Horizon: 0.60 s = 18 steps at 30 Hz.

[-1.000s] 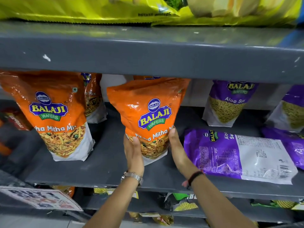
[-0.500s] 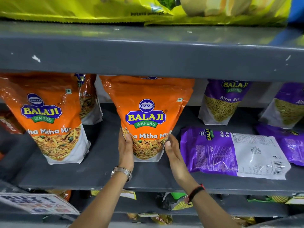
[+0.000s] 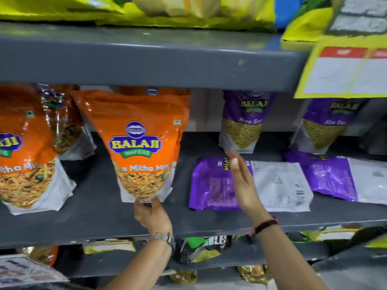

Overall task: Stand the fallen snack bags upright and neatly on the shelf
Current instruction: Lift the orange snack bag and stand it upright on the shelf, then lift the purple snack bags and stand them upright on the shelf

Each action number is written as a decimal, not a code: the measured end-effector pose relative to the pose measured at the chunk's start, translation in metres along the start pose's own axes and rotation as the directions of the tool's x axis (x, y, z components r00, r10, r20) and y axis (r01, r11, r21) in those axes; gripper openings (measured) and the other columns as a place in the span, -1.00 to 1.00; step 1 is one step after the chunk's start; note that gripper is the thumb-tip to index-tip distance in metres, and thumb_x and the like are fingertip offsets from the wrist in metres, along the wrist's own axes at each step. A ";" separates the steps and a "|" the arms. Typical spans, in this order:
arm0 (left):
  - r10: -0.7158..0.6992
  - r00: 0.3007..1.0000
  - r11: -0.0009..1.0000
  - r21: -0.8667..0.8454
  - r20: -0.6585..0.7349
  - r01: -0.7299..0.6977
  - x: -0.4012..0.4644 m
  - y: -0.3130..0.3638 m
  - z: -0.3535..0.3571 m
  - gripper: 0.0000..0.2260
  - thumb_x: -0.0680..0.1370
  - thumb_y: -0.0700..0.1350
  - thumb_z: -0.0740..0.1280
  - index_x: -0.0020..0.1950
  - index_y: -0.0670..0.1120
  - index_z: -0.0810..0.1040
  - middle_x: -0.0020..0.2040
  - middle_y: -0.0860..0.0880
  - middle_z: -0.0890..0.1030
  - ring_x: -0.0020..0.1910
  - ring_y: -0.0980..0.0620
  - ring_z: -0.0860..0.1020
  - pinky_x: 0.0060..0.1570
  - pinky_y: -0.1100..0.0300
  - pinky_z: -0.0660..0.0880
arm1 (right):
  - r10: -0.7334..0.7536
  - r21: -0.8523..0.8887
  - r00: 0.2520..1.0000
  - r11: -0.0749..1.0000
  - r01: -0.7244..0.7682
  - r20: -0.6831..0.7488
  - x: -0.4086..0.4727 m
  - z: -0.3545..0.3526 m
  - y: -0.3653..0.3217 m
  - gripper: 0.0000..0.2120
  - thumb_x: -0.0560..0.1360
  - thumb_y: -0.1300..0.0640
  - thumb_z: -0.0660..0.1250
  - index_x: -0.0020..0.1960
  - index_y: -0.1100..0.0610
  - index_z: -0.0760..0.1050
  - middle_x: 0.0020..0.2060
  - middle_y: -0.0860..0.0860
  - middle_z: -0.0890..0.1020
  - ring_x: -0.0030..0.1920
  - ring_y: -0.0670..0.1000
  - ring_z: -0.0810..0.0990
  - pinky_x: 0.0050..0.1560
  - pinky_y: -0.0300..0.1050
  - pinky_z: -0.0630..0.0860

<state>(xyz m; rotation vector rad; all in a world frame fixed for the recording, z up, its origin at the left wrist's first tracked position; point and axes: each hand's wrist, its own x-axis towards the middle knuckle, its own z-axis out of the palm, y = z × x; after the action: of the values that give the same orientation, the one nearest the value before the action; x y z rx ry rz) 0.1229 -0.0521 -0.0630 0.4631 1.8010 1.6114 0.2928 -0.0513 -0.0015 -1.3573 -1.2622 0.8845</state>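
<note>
An orange Balaji snack bag [image 3: 138, 143] stands upright at the middle of the grey shelf [image 3: 100, 218]. My left hand [image 3: 151, 214] pinches the bag's bottom edge. Off the bag, my right hand [image 3: 243, 181] hovers open, fingers apart, over a purple Aloo Sev bag [image 3: 247, 184] that lies flat on its face. A second purple bag [image 3: 343, 178] lies flat further right. Two purple bags [image 3: 246, 120] [image 3: 326, 122] stand upright at the back. Another orange bag [image 3: 23, 151] stands at the left.
The upper shelf's front edge [image 3: 146, 63] hangs low over the bag tops. A yellow price sign [image 3: 343, 70] hangs at the upper right. Yellow bags [image 3: 188, 11] lie on the shelf above. More packets [image 3: 201, 248] fill the shelf below.
My right hand has let go of the orange bag and moved right over the flat purple bag. My left hand slid down to the bag's bottom edge. The view shifted right.
</note>
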 end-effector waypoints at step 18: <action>-0.361 0.906 0.672 -0.613 0.219 0.416 -0.133 -0.035 0.113 -0.48 0.39 -0.40 0.32 0.25 -0.06 0.24 0.17 -0.13 0.53 0.18 -0.12 0.47 -0.11 0.08 0.49 | 0.540 -0.813 0.719 0.579 0.059 0.437 0.111 -0.165 0.025 -0.33 0.47 -0.18 0.19 0.44 0.12 0.09 0.48 0.08 0.14 0.46 0.09 0.14 0.47 -0.03 0.08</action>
<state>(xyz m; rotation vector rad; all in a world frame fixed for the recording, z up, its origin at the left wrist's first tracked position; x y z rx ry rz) 0.3008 -0.0628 -0.0661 -0.1807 1.0572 1.7317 0.4765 0.0271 0.0199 -2.0809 -2.2385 1.1224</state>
